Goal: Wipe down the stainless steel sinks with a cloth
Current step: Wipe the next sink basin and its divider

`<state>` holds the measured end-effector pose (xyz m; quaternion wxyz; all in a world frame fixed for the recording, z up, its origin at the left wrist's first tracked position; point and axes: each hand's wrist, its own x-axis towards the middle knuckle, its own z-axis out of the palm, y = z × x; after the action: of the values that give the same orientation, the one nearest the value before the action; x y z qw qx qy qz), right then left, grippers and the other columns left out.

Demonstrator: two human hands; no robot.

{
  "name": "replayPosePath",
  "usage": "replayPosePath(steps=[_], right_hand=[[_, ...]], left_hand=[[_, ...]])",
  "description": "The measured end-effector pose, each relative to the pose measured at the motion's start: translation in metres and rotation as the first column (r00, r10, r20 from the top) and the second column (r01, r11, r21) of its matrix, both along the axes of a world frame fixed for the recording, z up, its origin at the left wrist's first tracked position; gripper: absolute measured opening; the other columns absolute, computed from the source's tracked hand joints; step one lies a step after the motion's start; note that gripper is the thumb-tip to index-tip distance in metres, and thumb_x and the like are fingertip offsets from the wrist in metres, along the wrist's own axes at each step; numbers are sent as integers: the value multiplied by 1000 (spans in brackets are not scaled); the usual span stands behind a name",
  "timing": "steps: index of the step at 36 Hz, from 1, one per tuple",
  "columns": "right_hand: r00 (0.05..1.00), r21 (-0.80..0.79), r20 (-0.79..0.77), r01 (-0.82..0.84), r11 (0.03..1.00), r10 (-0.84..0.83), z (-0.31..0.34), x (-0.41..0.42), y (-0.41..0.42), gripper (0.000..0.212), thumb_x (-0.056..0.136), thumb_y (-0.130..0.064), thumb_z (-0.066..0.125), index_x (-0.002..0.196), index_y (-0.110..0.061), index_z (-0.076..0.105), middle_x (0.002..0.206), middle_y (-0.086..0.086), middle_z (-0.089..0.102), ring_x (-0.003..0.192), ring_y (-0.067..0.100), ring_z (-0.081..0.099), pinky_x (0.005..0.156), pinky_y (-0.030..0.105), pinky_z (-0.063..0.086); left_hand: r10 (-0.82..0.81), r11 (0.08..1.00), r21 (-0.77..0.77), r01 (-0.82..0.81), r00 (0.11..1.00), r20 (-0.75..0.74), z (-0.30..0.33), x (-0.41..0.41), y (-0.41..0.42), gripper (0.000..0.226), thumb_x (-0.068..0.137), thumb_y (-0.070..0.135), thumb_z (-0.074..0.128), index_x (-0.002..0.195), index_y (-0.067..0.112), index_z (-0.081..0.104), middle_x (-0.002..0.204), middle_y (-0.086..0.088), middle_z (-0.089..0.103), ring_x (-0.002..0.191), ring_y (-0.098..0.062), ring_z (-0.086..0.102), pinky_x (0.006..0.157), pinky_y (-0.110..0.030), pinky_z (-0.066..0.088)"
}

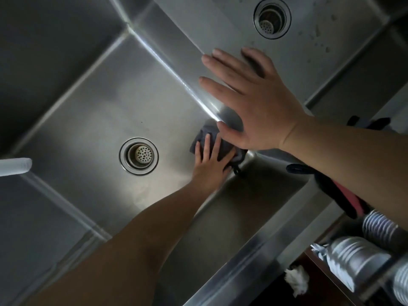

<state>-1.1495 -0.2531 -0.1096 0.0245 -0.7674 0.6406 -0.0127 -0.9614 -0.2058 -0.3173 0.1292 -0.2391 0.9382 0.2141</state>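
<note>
A dark grey cloth (224, 149) lies on the floor of the near stainless steel sink (106, 107), in the corner by the divider wall. My left hand (209, 164) reaches down into this basin and presses on the cloth, fingers spread over it and thumb at its edge. My right hand (254, 102) rests flat and open on the rounded divider (167, 60) between the two basins, holding nothing. The second sink (313, 69) lies beyond the divider, with water drops on its floor.
A round strainer drain (138, 156) sits in the near sink left of the cloth, and another drain (272, 17) is in the far sink. A white spout tip (15, 166) pokes in at the left. Striped corrugated hoses (379, 226) and black items (331, 188) sit below the front rim.
</note>
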Motion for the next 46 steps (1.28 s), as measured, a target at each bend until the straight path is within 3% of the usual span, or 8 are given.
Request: replayPosePath(steps=[4, 14, 20, 24, 31, 40, 43, 46], right_hand=[[1000, -6, 11, 0, 1000, 0, 1, 2, 0, 70, 85, -45, 50, 146, -12, 44, 162, 12, 25, 151, 28, 21, 119, 54, 16], [999, 9, -48, 11, 1000, -11, -1, 2, 0, 69, 83, -43, 50, 144, -12, 44, 164, 10, 22, 152, 25, 17, 120, 53, 15], [997, 29, -72, 17, 999, -15, 1, 3, -1, 71, 81, -45, 51, 144, -13, 44, 164, 9, 20, 152, 24, 16, 119, 53, 16], [998, 26, -68, 12, 1000, -11, 1, 4, 2, 71, 81, -44, 51, 145, -13, 42, 165, 9, 19, 153, 24, 15, 119, 54, 16], [999, -75, -40, -1, 997, -2, -5, 3, 1, 67, 81, -38, 52, 141, -10, 47, 162, 9, 26, 151, 23, 22, 118, 52, 20], [981, -158, -183, -95, 983, 65, -12, 7, 11, 59, 86, -27, 47, 144, -17, 48, 160, 15, 30, 149, 35, 24, 112, 65, 20], [995, -170, -71, -87, 982, 76, -20, 28, 27, 51, 84, -27, 50, 133, -14, 57, 161, 12, 30, 150, 34, 22, 113, 67, 15], [992, 35, 74, -101, 994, 98, -41, 65, 40, 53, 78, -30, 60, 130, -19, 60, 160, 11, 32, 149, 31, 25, 115, 64, 18]], left_hand=[[-223, 975, -12, 223, 970, -97, 6, 2, 7, 78, 80, 37, 70, 151, 40, 36, 162, -18, 25, 147, -48, 21, 115, -66, 16], [-217, 976, -12, 217, 976, -23, 21, -7, 2, 71, 80, 40, 67, 147, 41, 41, 162, -14, 27, 144, -42, 17, 115, -63, 20], [-268, 963, 25, 267, 963, 12, 18, 7, -9, 62, 95, 38, 51, 152, 45, 28, 167, -9, 6, 153, -40, -2, 119, -62, 2], [-254, 967, 29, 253, 966, 41, 13, 53, -7, 61, 96, 36, 49, 152, 47, 28, 168, -6, 6, 153, -38, -5, 120, -62, 4], [-15, 999, -28, 16, 999, 36, 9, 132, 8, 65, 91, 48, 45, 152, 47, 25, 168, -4, 6, 154, -35, 0, 121, -60, 11], [368, 924, -111, -367, 930, -8, -5, 102, -40, 63, 88, 59, 53, 148, 43, 40, 166, -5, 20, 153, -34, 14, 118, -58, 21], [483, 861, -181, -476, 876, -5, -10, 90, -97, 65, 90, 62, 44, 150, 38, 39, 164, -9, 22, 152, -39, 15, 119, -59, 17], [515, 844, -219, -490, 854, 71, -13, 84, -145, 70, 92, 67, 30, 155, 40, 22, 167, -8, 7, 153, -37, 1, 121, -58, 10]])
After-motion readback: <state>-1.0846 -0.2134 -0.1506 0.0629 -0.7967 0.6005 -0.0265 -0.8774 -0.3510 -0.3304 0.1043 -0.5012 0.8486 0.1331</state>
